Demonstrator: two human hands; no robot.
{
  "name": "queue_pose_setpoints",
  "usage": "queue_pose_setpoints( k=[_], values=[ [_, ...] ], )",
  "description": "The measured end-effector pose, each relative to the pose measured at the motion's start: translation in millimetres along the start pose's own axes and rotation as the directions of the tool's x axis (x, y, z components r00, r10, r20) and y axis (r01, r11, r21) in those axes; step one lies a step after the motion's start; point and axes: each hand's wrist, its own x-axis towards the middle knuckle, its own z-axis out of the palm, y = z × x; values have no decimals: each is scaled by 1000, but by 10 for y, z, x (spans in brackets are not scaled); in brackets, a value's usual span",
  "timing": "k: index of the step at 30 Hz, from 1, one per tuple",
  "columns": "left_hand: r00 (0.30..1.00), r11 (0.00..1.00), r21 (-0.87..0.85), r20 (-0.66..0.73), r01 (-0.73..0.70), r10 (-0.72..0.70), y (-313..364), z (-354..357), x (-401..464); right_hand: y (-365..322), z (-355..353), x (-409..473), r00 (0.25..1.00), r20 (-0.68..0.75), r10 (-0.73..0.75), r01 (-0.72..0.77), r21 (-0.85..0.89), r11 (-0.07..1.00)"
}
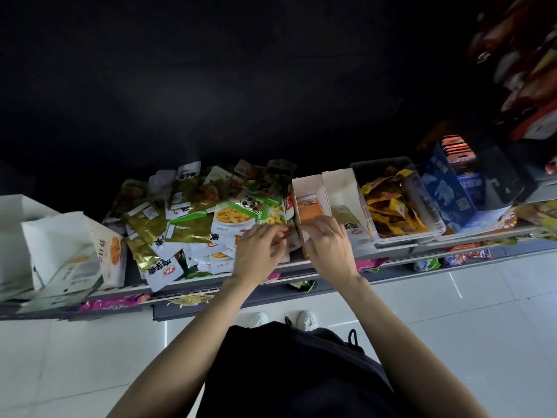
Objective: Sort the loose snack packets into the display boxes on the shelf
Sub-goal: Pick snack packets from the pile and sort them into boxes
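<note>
A shelf [391,260] carries a heap of packets [193,218], green, gold and white, spread from its back to its front edge. Right of the heap stand two white boxes [316,188]. The left hand [259,251] and right hand [327,244] meet at the nearer box's front, fingers curled on a small packet [291,241], mostly hidden.

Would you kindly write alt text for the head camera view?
Seen from above, a person's left hand and right hand meet at the front of a narrow white cardboard display box on a grey shop shelf. A heap of loose green, gold and white snack packets lies to its left.
</note>
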Motion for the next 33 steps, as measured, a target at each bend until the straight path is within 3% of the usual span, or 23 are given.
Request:
queue_pose_setpoints(
  k=[2, 5, 10, 15, 22, 26, 29, 33],
  values=[
    [977, 979, -46, -68, 199, -202, -146, -71, -187, -186, 77, -49, 994, 109, 10, -27, 158, 987],
    [859, 859, -45, 67, 510, -507, -402, -33, -371, -356, 367, -18, 949, 311, 52, -118, 197, 973],
    [788, 806, -22, 224, 592, -573, -489, 98, -339, -477, 665, 172, 782, 510, 358, -489, 148, 859],
    [746, 768, -4, 237, 641, -622, -480, 171, -271, -504, 701, 307, 711, 581, 396, -548, 106, 830],
    [746, 729, -158, 159, 666, -647, -460, 179, -273, -419, 764, 183, 755, 573, 318, -342, -70, 937],
    [822, 818, -89, 88, 569, -562, -427, 141, -264, -414, 757, 223, 804, 427, 414, -491, 83, 867],
    [918, 924, 116, 124, 364, -378, -397, 152, -217, -486, 751, 365, 796, 374, 477, -547, 107, 830],
    [923, 910, 341, 213, 237, -321, -432, 141, -154, -568, 810, 505, 750, 398, 528, -603, 82, 794]
  ],
)
